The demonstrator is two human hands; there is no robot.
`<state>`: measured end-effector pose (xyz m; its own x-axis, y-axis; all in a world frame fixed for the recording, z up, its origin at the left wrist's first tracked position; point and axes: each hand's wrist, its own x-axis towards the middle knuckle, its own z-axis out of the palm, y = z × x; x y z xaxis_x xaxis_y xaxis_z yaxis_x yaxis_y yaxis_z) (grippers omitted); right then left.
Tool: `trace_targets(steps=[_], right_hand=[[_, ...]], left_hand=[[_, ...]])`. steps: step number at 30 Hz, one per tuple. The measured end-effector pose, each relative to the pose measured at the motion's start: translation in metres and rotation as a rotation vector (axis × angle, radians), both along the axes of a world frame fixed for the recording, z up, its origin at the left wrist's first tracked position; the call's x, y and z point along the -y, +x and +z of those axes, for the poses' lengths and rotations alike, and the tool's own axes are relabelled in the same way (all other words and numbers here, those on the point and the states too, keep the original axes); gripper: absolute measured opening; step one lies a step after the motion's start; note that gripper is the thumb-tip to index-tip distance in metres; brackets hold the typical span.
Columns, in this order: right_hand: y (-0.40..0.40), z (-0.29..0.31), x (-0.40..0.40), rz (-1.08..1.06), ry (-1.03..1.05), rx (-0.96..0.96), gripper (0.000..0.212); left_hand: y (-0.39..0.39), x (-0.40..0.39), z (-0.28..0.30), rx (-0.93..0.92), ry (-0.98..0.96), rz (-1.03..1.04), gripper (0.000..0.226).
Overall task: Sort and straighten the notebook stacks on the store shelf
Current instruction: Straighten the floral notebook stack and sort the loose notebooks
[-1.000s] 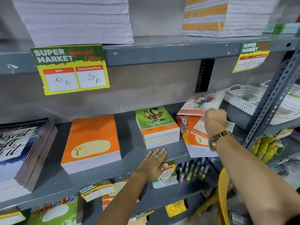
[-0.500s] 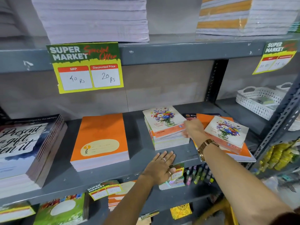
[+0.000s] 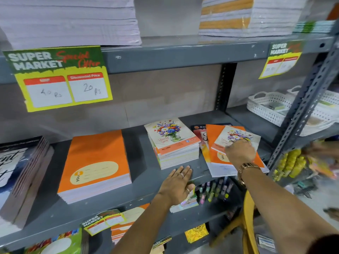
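Observation:
On the grey shelf (image 3: 146, 173) an orange notebook stack (image 3: 97, 162) lies left of centre. A neat stack topped by a floral notebook (image 3: 170, 134) stands in the middle. To its right is a loose, skewed pile (image 3: 211, 136) of orange and pink notebooks, with a second floral notebook (image 3: 238, 134) on top. My right hand (image 3: 240, 153) rests on that floral notebook's near edge, fingers curled; whether it grips it is unclear. My left hand (image 3: 177, 182) lies flat and spread on the shelf's front edge, holding nothing.
A dark lettered book stack (image 3: 20, 176) sits at far left. Tall paper stacks (image 3: 69, 21) fill the upper shelf, price tags (image 3: 58, 77) hanging below. White perforated baskets (image 3: 271, 107) sit right, behind a slotted upright (image 3: 302, 116). Pens (image 3: 214, 189) and small pads lie on the lower shelf.
My right hand carried a floral notebook from the right pile onto the middle stack, covering the green cover, then returned to the right pile. My left hand stayed on the shelf edge.

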<state>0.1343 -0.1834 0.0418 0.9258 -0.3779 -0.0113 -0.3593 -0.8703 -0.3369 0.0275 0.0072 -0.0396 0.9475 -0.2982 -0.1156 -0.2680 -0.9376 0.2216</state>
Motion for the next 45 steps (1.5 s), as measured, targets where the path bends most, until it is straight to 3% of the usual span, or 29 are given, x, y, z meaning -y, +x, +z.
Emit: trace_targets(steps=[4,14,16,20,24,26,29,35,38,45], right_hand=[[-0.004,-0.009,0.027,-0.073,-0.068,-0.154,0.049],[0.010,-0.012,0.038,-0.110,0.232,-0.181,0.045],[0.013,-0.016,0.039,-0.104,0.293,-0.149,0.041],[0.013,-0.023,0.042,-0.075,0.422,-0.013,0.015],[0.011,-0.032,0.044,-0.138,0.789,0.168,0.019],[0.014,-0.024,0.040,-0.299,0.930,0.201,0.029],[0.018,-0.001,0.031,-0.404,0.949,0.305,0.029],[0.022,0.039,0.018,-0.072,1.326,0.240,0.039],[0.017,0.048,-0.012,-0.056,1.453,0.187,0.036],[0.004,0.032,-0.069,0.190,1.248,-0.022,0.023]], left_hand=[[0.009,0.015,0.000,-0.006,0.015,-0.017,0.062],[0.012,0.018,-0.005,0.036,0.059,-0.025,0.066],[0.012,0.018,-0.005,0.034,0.064,-0.027,0.066],[0.012,0.018,-0.004,0.019,0.069,-0.024,0.066],[0.011,0.019,0.000,-0.005,0.054,-0.013,0.064],[0.011,0.018,0.003,-0.025,0.021,-0.006,0.061],[0.009,0.013,0.008,-0.046,-0.018,0.013,0.058],[-0.002,-0.008,0.011,-0.057,-0.017,0.057,0.055],[-0.006,-0.018,0.013,-0.067,-0.027,0.070,0.054],[-0.015,-0.024,0.011,-0.097,-0.026,0.071,0.055]])
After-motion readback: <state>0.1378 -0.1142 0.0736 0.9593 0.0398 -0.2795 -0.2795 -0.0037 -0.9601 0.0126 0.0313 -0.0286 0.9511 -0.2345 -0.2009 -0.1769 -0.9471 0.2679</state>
